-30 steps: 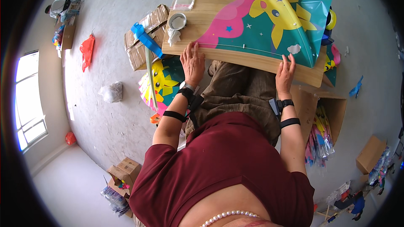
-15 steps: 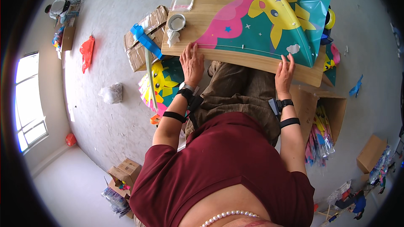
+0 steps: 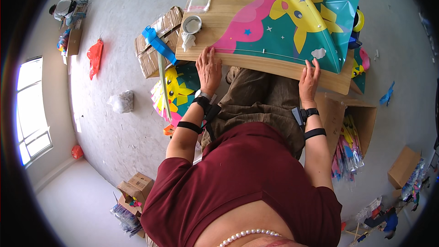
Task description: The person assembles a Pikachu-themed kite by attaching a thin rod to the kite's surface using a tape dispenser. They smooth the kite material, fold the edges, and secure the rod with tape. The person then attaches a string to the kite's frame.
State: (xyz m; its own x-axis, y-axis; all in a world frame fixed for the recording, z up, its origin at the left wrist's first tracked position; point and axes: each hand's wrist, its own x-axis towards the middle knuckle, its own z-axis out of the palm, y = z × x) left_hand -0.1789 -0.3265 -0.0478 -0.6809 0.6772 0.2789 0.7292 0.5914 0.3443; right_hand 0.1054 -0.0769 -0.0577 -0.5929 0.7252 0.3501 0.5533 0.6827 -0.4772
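A large kite (image 3: 274,36) in teal and pink with a yellow cartoon figure lies on the wooden table in front of me. Along its near edge runs a thin white rod (image 3: 247,52) with a small white fitting. My left hand (image 3: 209,69) has its fingertips closed at the left corner of that edge, by the rod's end. Farther right, my right hand (image 3: 310,80) holds the same edge between its fingers, near a printed white cloud. Undersides of both grips are hidden. The kite's right part folds up along a ridge.
Left on the wooden table (image 3: 224,11) stand a round tin (image 3: 192,24) and crumpled white tissue (image 3: 188,41). A carton (image 3: 157,41) with a blue strap and more printed kites (image 3: 176,89) are left of my legs. An open box (image 3: 361,123) of packed kites stands at right.
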